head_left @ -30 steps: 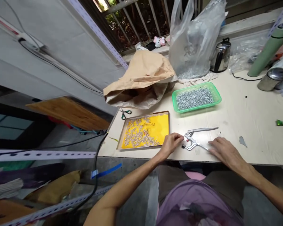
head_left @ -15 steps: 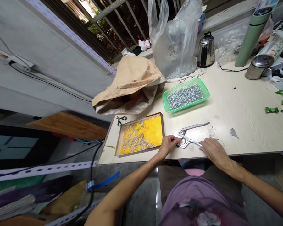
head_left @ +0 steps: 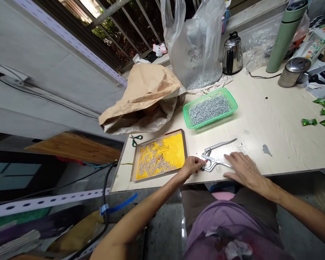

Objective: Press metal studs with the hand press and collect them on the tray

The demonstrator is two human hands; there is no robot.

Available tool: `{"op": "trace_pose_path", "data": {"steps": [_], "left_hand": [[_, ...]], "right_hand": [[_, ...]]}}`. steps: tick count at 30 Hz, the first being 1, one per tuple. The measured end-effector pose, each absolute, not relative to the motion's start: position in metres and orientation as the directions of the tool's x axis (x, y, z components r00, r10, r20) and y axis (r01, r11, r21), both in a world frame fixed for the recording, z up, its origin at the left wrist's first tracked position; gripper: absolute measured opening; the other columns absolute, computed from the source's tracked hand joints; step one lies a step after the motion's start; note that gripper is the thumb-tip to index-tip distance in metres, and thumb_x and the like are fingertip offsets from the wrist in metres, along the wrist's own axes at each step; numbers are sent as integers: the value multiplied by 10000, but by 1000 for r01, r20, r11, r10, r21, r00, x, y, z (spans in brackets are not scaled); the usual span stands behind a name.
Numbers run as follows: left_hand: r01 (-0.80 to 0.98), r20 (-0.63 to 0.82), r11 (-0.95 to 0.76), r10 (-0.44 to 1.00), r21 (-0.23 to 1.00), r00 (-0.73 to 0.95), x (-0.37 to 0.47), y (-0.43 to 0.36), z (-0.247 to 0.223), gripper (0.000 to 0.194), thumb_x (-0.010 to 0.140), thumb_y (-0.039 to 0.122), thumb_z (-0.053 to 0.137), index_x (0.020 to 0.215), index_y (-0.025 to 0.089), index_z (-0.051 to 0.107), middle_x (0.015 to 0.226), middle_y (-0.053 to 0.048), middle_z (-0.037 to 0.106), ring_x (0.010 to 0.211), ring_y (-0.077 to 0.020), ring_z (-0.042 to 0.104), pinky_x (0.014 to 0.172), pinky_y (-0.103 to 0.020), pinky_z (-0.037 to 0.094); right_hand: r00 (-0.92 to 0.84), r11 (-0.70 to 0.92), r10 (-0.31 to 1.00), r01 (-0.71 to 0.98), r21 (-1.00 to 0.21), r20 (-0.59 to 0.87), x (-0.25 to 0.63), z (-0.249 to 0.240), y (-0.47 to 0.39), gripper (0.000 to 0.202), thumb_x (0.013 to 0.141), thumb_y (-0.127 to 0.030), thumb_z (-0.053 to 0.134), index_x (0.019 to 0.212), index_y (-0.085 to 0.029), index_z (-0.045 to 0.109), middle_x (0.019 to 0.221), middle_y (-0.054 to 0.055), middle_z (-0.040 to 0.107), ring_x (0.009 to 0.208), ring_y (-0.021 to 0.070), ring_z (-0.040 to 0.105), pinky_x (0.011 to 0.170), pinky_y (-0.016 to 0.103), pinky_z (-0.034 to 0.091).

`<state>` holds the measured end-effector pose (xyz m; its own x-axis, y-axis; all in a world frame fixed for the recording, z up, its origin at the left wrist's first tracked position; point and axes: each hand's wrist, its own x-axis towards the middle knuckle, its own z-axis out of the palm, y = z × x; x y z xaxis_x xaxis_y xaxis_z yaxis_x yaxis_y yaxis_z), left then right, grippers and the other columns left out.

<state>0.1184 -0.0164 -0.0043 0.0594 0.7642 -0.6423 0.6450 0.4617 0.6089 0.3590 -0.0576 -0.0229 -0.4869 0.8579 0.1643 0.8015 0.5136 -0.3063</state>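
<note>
A metal hand tool (head_left: 211,163), shaped like pliers with two spread handles, lies near the table's front edge. My left hand (head_left: 191,166) is at its head end, fingers pinched together near a small red spot; what they hold is too small to name. Beside the lower handle is my right hand (head_left: 242,168), its fingers apart and nothing in it. To the left lies a shallow tray (head_left: 186,146) with a yellow bottom and many small metal pins. Behind the tool, a green basket (head_left: 186,116) holds a heap of similar small metal pieces.
Green-handled scissors (head_left: 136,139) and a brown paper bag (head_left: 148,86) are at the left. A plastic bag (head_left: 196,54), a kettle (head_left: 233,54), a green flask (head_left: 285,39) and a metal cup (head_left: 292,73) stand behind. Green wrapped sweets (head_left: 309,122) lie at the right.
My right hand has opened and let go of the tool's lower handle. My left hand stays at the tool's head. The whole view has shifted slightly.
</note>
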Motion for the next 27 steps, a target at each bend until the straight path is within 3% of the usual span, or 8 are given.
{"op": "trace_pose_path", "data": {"steps": [3, 6, 11, 16, 19, 22, 24, 27], "left_hand": [[656, -651, 463, 757, 596, 57, 119, -16, -4, 182, 717, 269, 626, 625, 113, 645, 429, 72, 437, 368, -42, 378, 381, -159, 299], [670, -659, 470, 751, 574, 37, 119, -15, -6, 178, 718, 271, 642, 635, 113, 652, 428, 68, 454, 367, -44, 383, 382, -157, 301], [673, -668, 472, 742, 570, 46, 117, -13, -11, 198, 720, 291, 660, 631, 114, 648, 427, 66, 458, 364, -42, 386, 380, -155, 298], [752, -643, 412, 765, 515, 22, 117, -17, -8, 230, 766, 314, 634, 641, 121, 642, 484, 47, 484, 430, -75, 454, 442, -187, 370], [869, -388, 126, 918, 479, 81, 125, -26, -4, 163, 803, 286, 613, 739, 140, 648, 698, -10, 584, 645, -128, 569, 604, -233, 462], [872, -108, -276, 932, 404, 345, 143, -29, -2, 169, 821, 279, 624, 957, 178, 617, 974, -66, 593, 914, -203, 576, 791, -330, 491], [797, -61, -486, 839, 359, 540, 158, -24, -4, 309, 812, 287, 651, 1087, 181, 559, 1127, -104, 563, 1036, -249, 535, 877, -396, 474], [678, -88, -655, 695, 335, 714, 174, -8, -8, 441, 825, 296, 644, 1210, 175, 467, 1211, -125, 529, 1072, -268, 507, 921, -431, 448]], "right_hand": [[-485, 498, 867, 833, -241, 113, 362, -21, -34, 894, 684, -576, 702, 1389, -155, 347, 1392, 218, 419, 1258, 382, 383, 945, 488, 366], [-518, 503, 855, 835, -224, -9, 362, -21, -12, 1041, 589, -632, 725, 1414, -140, 323, 1396, 223, 423, 1302, 401, 335, 1007, 509, 310], [-546, 529, 837, 826, -194, -42, 358, -12, -4, 901, 593, -510, 751, 1334, -114, 424, 1178, 186, 582, 1089, 357, 504, 911, 460, 370], [-550, 541, 835, 818, -196, 7, 357, -1, -15, 643, 674, -336, 748, 1230, -134, 497, 1027, 125, 623, 950, 286, 533, 838, 383, 374], [-554, 545, 832, 814, -201, 15, 356, 1, -19, 476, 709, -241, 726, 1133, -132, 539, 967, 107, 627, 902, 264, 534, 796, 349, 375], [-569, 566, 821, 799, -205, 47, 354, -1, -23, 377, 726, -173, 700, 1069, -134, 548, 917, 94, 625, 868, 251, 534, 772, 338, 380], [-567, 569, 820, 794, -215, 76, 353, -4, -25, 384, 728, -157, 696, 1077, -130, 538, 904, 91, 622, 863, 253, 536, 772, 342, 389], [-563, 570, 820, 782, -252, 107, 357, -10, -27, 533, 721, -184, 717, 1192, -108, 479, 948, 104, 622, 892, 263, 543, 789, 354, 410]]}}
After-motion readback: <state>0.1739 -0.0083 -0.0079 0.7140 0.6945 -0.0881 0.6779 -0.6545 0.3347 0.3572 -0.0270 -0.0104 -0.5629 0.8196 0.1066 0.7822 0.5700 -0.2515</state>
